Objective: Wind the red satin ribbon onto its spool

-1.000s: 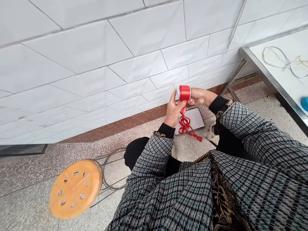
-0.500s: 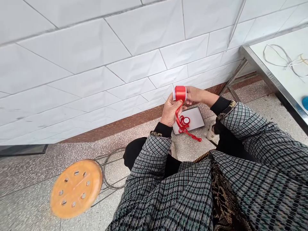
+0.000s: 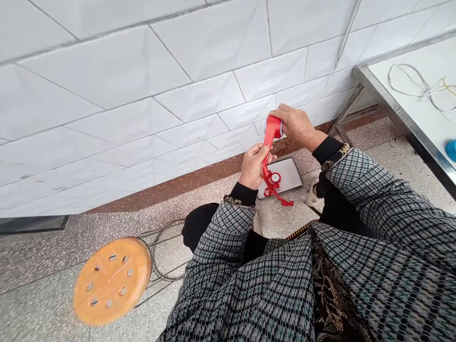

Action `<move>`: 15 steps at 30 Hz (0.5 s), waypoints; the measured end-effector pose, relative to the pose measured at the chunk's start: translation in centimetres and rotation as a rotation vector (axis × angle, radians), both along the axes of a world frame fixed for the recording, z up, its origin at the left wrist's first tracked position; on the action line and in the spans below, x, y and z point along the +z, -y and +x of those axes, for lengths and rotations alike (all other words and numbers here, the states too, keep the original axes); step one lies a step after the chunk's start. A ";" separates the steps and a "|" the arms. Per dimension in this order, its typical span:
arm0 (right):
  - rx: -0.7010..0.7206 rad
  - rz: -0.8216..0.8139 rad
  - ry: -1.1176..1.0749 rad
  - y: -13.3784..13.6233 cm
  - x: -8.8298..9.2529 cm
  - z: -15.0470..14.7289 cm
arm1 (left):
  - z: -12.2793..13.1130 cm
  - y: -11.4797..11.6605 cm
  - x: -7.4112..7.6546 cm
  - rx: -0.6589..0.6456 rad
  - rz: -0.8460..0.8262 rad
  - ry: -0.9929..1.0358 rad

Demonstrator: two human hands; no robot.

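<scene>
My right hand (image 3: 297, 124) grips a spool of red ribbon (image 3: 273, 127) with white rims, its fingers closed over the far side. Below and to the left, my left hand (image 3: 255, 165) pinches the red ribbon (image 3: 269, 142) where it runs off the spool. From there the loose ribbon hangs down in a twisted strand. Under my hands, a smaller ribbon spool (image 3: 275, 178) with a white face lies on a pale, dark-edged tray (image 3: 289, 173) on the floor.
An orange round stool (image 3: 113, 281) with wire legs stands at lower left. On the right is a metal-edged table (image 3: 399, 111) with wires (image 3: 423, 90) and a blue object (image 3: 451, 150). A white tiled wall (image 3: 142, 71) rises in front.
My right hand has risen and closed over the spool, which has moved up and right. My left hand has shifted from the spool to the ribbon just below it. More ribbon stretches between them.
</scene>
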State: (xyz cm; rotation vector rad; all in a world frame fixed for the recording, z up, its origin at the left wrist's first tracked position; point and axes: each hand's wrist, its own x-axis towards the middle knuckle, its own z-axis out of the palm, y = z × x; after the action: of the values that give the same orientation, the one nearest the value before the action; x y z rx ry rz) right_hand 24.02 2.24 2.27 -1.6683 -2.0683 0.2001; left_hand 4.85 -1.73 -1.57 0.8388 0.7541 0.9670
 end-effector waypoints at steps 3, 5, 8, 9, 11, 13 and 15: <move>-0.053 -0.047 -0.062 -0.5 -0.2 0.2 | 0.0 0.1 0.2 0.025 0.069 -0.014; -0.074 -0.059 -0.076 -0.8 -0.4 0.3 | 0.0 0.2 0.3 0.012 0.104 -0.011; -0.082 -0.049 -0.098 -1.1 -0.8 0.6 | -0.1 0.4 0.5 -0.011 0.117 0.021; -0.088 -0.047 -0.115 -1.2 -0.9 0.7 | -0.1 0.4 0.5 -0.017 0.115 0.033; -0.119 -0.041 -0.164 -1.5 -1.1 1.0 | -0.1 0.5 0.5 -0.030 0.106 0.049; -0.162 -0.031 -0.228 -1.8 -1.3 1.2 | 0.0 0.7 0.4 -0.026 0.104 0.055; -0.193 -0.038 -0.322 -2.1 -1.4 1.2 | 0.2 0.8 0.2 -0.008 0.112 0.049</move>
State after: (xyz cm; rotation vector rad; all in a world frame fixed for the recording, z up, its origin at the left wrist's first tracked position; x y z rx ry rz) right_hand 25.17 4.37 0.86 -1.7177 -1.6676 0.4164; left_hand 5.01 -2.56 -1.39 0.9115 0.6585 1.0268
